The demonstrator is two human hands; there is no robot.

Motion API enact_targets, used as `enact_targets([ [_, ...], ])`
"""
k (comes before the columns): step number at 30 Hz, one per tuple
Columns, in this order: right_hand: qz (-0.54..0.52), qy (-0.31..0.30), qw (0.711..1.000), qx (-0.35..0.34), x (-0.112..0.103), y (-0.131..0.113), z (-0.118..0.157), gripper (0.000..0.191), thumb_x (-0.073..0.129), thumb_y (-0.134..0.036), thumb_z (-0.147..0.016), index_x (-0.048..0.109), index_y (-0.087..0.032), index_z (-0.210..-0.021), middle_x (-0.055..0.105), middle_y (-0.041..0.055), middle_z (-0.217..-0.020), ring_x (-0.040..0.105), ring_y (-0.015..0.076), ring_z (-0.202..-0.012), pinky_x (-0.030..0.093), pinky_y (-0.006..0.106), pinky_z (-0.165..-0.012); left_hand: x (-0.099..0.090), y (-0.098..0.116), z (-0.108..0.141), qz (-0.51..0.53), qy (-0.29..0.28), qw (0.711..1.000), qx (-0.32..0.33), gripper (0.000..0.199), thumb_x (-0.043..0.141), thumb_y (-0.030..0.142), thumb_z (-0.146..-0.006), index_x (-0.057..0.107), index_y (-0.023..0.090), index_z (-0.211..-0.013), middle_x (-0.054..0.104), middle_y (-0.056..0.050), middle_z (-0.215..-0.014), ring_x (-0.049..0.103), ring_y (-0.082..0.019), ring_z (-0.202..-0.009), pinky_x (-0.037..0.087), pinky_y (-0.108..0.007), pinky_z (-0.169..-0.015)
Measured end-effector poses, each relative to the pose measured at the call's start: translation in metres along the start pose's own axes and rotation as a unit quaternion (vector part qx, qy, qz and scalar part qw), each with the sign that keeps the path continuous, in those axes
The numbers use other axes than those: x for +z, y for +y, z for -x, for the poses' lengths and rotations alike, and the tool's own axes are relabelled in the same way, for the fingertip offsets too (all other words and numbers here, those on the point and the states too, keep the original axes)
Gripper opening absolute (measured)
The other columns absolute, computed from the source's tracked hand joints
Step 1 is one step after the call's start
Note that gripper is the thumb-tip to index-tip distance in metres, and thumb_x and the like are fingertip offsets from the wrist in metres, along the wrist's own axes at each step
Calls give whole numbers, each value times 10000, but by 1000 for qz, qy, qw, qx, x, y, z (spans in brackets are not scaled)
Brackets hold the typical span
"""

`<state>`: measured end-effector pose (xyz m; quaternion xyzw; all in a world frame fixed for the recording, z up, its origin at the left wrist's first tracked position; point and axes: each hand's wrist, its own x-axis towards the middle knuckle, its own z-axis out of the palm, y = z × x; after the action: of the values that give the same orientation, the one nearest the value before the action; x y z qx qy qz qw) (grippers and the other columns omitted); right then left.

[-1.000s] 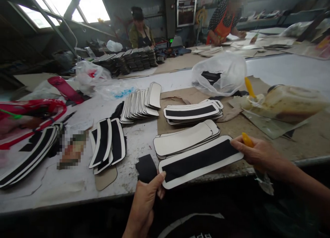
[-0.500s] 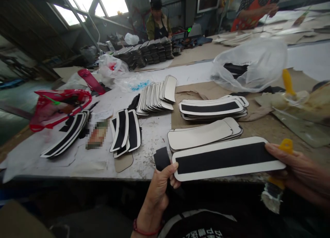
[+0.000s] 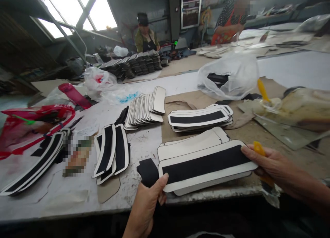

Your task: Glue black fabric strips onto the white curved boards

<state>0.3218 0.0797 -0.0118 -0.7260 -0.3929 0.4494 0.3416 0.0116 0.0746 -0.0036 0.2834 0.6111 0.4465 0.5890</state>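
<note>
A long white curved panel with a black strip (image 3: pixel 203 164) along its middle is held at both ends over the table's front edge. My left hand (image 3: pixel 145 203) is closed on its left end, thumb on top. Folded black strips (image 3: pixel 147 171) stick out beside that hand and seem to be held in it. Closed on the panel's right end, my right hand (image 3: pixel 270 164) also keeps a yellow-handled brush (image 3: pixel 259 148) in its grip, bristles hanging down. Directly behind the held panel lies a stack of plain white panels (image 3: pixel 190 142); another pale panel shows beneath it.
More strip-faced panels (image 3: pixel 198 117) and a fanned row of white pieces (image 3: pixel 144 109) lie behind. Further strip-faced panels (image 3: pixel 112 152) sit left. A plastic bag (image 3: pixel 232 76) and a glue-stained container (image 3: pixel 304 105) stand right. Two people (image 3: pixel 145 37) are across the table.
The view has shifted, with more of the right side showing. Both hands have carried the panel forward over the table, closer to the plain stack. Their hold is the same.
</note>
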Motion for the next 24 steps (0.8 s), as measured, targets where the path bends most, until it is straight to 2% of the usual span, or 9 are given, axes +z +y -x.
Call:
enact_targets([
  [3,-23,-32,999,-3,-6,-28,-20,602,619,-787,-564,469,-204,-590,352,-51,-497,274,75,-428,222,217,-391,9,33,-19,-24,-17,999,28,399,806,383,-592,464,188,-661,356,113,-440,296,-39,-387,286,-185,-384],
  [7,23,-53,997,-50,-16,-66,-58,623,622,-790,-559,429,-200,-605,363,-63,-465,276,60,-422,177,198,-406,28,76,-59,-93,-37,992,82,451,778,434,-567,406,192,-486,373,76,-388,330,-48,-370,280,-201,-390],
  [11,33,-77,995,-58,-24,-90,-95,601,616,-766,-575,414,-203,-636,369,-71,-460,273,51,-417,174,196,-411,47,104,-102,-175,-55,975,121,451,701,463,-570,373,206,-399,350,63,-364,321,-52,-350,263,-217,-388],
  [13,62,-90,992,-66,-28,-97,-110,544,554,-733,-648,407,-210,-664,373,-70,-470,284,57,-415,193,203,-414,57,112,-121,-215,-70,966,125,433,658,463,-587,370,212,-384,356,53,-363,323,-57,-344,261,-225,-387],
  [17,244,-87,963,-75,-35,-106,-132,406,321,-561,-852,401,-213,-660,400,-43,-477,323,80,-408,245,225,-427,74,119,-150,-289,-67,946,126,419,639,424,-625,381,216,-367,361,42,-344,331,-73,-334,273,-243,-388],
  [21,374,-62,923,-68,-34,-111,-154,432,381,-422,-887,432,-190,-526,457,9,-478,408,99,-444,306,245,-488,87,117,-171,-391,-17,910,134,431,707,382,-588,372,230,-366,338,54,-342,307,-82,-348,219,-263,-389],
  [24,464,-38,883,-67,-28,-109,-168,426,431,-420,-876,501,-172,-536,554,68,-554,522,159,-543,351,272,-553,91,117,-180,-462,20,874,146,461,771,399,-535,388,224,-348,326,49,-342,322,-99,-385,192,-282,-414],
])
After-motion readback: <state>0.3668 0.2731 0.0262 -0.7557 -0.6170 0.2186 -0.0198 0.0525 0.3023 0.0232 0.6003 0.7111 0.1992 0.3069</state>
